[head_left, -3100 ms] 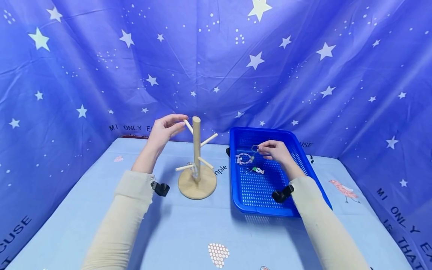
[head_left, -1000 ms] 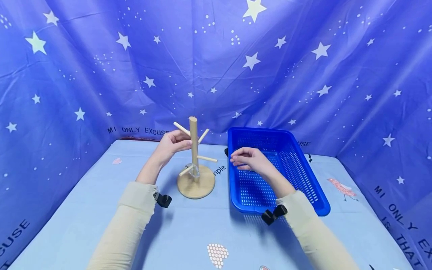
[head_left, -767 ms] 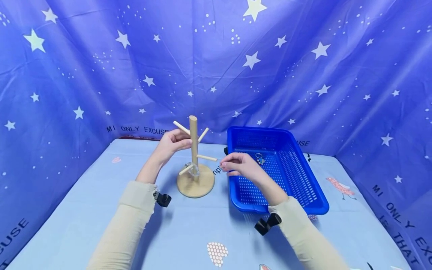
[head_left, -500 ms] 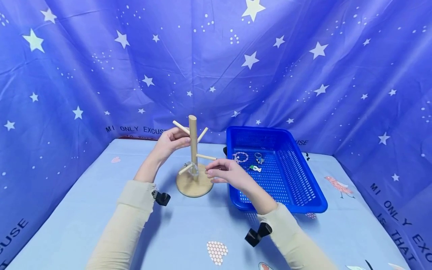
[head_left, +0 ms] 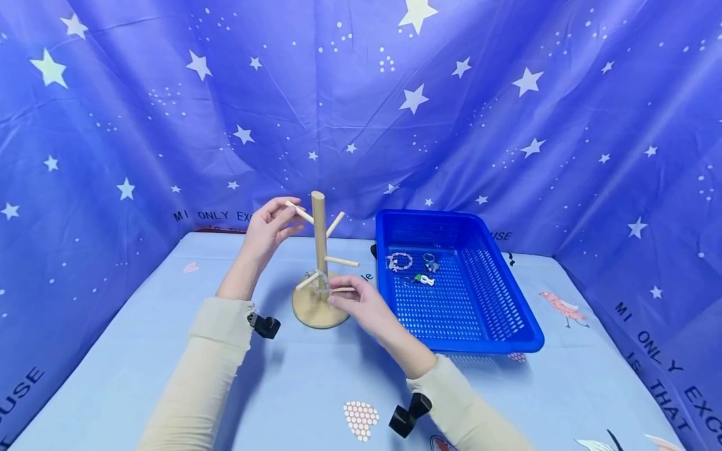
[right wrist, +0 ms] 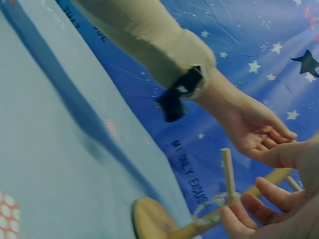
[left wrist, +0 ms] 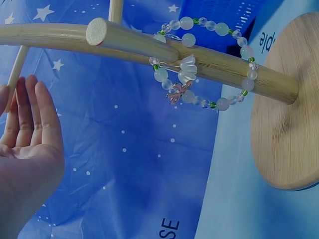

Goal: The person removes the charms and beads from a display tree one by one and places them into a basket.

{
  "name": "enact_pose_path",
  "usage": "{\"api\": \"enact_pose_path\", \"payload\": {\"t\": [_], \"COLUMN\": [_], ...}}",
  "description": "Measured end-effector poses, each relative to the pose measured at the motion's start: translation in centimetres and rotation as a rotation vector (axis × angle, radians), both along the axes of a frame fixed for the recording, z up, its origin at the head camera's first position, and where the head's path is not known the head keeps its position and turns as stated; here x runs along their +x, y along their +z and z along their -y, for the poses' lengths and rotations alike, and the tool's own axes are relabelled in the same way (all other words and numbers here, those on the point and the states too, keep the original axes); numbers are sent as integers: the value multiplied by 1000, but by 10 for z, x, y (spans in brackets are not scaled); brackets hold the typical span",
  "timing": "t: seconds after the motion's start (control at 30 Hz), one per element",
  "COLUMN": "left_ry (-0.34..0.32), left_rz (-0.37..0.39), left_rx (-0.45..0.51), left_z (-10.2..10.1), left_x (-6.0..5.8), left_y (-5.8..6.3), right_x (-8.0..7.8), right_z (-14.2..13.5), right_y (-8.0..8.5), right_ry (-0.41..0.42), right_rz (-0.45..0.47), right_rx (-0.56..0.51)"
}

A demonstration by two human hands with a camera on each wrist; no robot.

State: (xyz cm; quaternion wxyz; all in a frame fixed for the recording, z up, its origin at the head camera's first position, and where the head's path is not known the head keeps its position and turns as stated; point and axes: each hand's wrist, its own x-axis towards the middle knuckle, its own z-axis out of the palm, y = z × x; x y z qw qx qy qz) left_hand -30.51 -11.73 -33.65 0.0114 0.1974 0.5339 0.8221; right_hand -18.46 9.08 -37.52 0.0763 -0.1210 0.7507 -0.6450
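Observation:
A wooden stand with a round base and several pegs [head_left: 319, 241] stands left of the basket. My left hand [head_left: 262, 233] is at its upper left peg [head_left: 304, 215], thumb and fingertips on either side of the peg's end. On a lower peg hangs a bracelet [left wrist: 222, 29] of pale and green beads with a white flower charm. Beside that peg, low over the round base, my right hand [head_left: 362, 304] has its fingers loosely bent and apart. Nothing shows between them in the right wrist view, where the fingers [right wrist: 271, 194] come close to the bracelet.
Right of the stand is a blue plastic basket [head_left: 459, 346]. In it lie a pink beaded bracelet [head_left: 393, 265], a keyring with a small charm [head_left: 431, 267] and a keyring with a green and white figure [head_left: 425, 280]. A starry blue curtain [head_left: 361, 94] closes off the back.
The keyring my right hand held over the basket lies inside it. That hand has moved left to the stand. My left hand left the upper peg for the post, then returned; the stand has turned slightly.

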Motion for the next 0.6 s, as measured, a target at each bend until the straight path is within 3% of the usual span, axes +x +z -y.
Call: {"api": "enact_pose_path", "payload": {"t": [0.27,0.4,0.6], "left_ry": [41,43,35], "left_rz": [5,15,19], "left_rx": [115,134,106], "left_z": [-1,-1,-1], "left_x": [-1,-2,-2], "left_y": [3,3,3], "right_x": [5,6,2], "right_z": [15,21,23], "right_y": [-10,-16,-28], "right_ry": [-125,-173,-179], "right_rz": [-20,0,28], "right_rx": [25,6,-37]}}
